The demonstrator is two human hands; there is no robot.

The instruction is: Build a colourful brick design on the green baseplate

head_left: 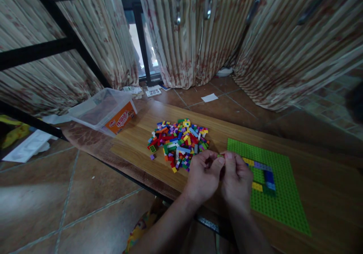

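My left hand [203, 172] and my right hand [236, 174] meet over the table, fingertips pinched together. Between them shows a sliver of a small yellow-green piece [220, 156], probably a toy brick; most of it is hidden by the fingers. Just beyond the left hand lies a loose pile of coloured building bricks [181, 140]. Beside the right hand is a green baseplate [292, 193], partly covered by that hand. On the plate, yellow, purple, blue and dark green bricks [269, 178] form an outline around a bare green middle.
A clear plastic tub [96, 106] with an orange label stands at the left end of the wooden table [141, 133]. Black metal bars [73, 42] cross the left and top. Papers [210, 97] lie on the tiled floor before striped curtains [184, 38].
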